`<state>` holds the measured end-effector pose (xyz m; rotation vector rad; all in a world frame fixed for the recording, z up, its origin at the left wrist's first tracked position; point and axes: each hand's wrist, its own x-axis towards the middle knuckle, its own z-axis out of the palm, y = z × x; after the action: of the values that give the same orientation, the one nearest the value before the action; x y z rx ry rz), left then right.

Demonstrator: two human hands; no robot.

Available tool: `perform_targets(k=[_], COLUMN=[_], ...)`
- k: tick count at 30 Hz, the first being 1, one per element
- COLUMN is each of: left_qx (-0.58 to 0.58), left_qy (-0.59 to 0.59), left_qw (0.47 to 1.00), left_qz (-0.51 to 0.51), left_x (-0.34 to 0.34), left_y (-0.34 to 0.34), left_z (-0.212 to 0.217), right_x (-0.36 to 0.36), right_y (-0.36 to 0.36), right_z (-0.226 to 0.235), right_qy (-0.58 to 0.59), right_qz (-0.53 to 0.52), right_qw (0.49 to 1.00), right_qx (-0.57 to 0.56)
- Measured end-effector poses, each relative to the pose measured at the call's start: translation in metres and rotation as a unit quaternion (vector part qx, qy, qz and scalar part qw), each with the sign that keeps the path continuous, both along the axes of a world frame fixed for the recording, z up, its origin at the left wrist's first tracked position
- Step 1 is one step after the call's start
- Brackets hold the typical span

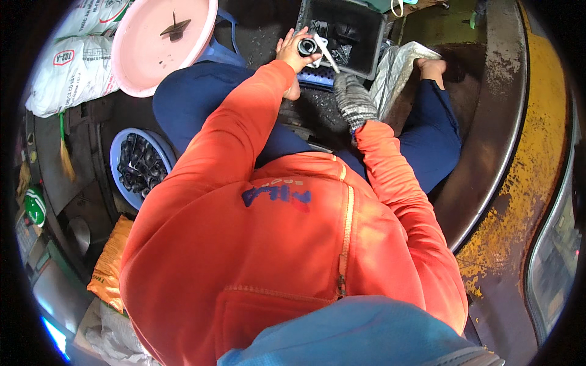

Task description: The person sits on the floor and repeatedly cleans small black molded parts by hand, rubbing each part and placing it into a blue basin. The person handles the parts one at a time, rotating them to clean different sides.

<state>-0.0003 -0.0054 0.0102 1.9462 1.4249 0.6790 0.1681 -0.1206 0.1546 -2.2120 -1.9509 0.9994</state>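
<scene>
My left hand (292, 53), bare, is closed around a small black round part (307, 46) with a dark hollow centre and a pale rim. A white piece lies right beside this part, and I cannot make out whether the two are joined. In a grey striped knit glove, my right hand (355, 102) grips a narrow pale blade-like tool (328, 56). The tool slants up and left, its far end at the white piece by the round part. Just beyond both hands stands a black bin (377, 55) with small black and clear pieces inside.
A pink basin (137, 46) with a dark pointed piece in it stands at the far left. Below it, a blue tub (116, 160) holds several black parts. White sacks (73, 79) lie at the left edge. A rusty yellow metal edge (510, 201) curves along the right.
</scene>
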Motion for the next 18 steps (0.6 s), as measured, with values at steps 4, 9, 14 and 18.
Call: perform_targets(k=[4,9,14,18], left_qx=[0.013,0.003,0.017,-0.001], left_qy=[-0.004,0.008,0.013,0.014], left_qw=[1.0,1.0,1.0,1.0], left_qz=[-0.004,-0.009,-0.021,-0.01], left_x=[0.001,0.001,0.001,0.002], left_y=[0.001,0.001,0.002,0.002], left_z=[0.0,0.003,0.004,0.002], right_x=[0.002,0.001,-0.003,-0.001], right_y=[-0.003,0.0,-0.005,-0.008], right_z=[-0.005,-0.024,-0.043,-0.048], right_qy=[0.034,0.04,0.039,0.065], right_qz=[-0.024,-0.034,-0.033,-0.028], right_qw=[0.999,0.998,0.994,0.997], right_qx=[-0.034,0.021,-0.098,0.001])
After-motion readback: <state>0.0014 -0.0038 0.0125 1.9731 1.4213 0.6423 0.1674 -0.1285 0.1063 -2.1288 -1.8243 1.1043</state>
